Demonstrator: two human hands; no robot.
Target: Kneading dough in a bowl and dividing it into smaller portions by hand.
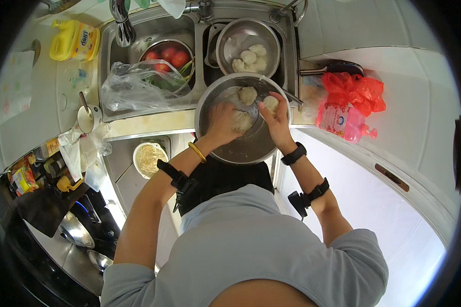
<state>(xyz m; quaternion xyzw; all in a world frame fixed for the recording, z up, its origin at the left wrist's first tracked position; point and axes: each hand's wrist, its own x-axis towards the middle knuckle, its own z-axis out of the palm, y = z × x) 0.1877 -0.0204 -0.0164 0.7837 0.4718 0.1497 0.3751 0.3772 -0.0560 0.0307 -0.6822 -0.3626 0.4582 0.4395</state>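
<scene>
A metal bowl (pixel 249 147) rests at the front edge of the sink, partly over the counter lip. My right hand (pixel 279 121) holds a pale, rounded, dough-like piece (pixel 270 103) between thumb and fingers at the bowl's right side. Inside the bowl, my left hand (pixel 221 122) is blurred and curls beside a stringy-looking pale lump (pixel 242 121); whether it grips the lump is unclear. Another whitish lump (pixel 247 95) lies near the far wall. Behind, a second metal bowl (pixel 224 38) contains several white rounded pieces (pixel 249 56).
The left sink basin (pixel 138 30) has a bowl of tomatoes (pixel 180 58) and a clear plastic bag (pixel 134 90). A metal handle (pixel 292 96) juts beside my bowl. Right are red bags (pixel 353 90) and a pink pump bottle (pixel 340 121); left are a cup (pixel 88 119) and yellow jug (pixel 75 40).
</scene>
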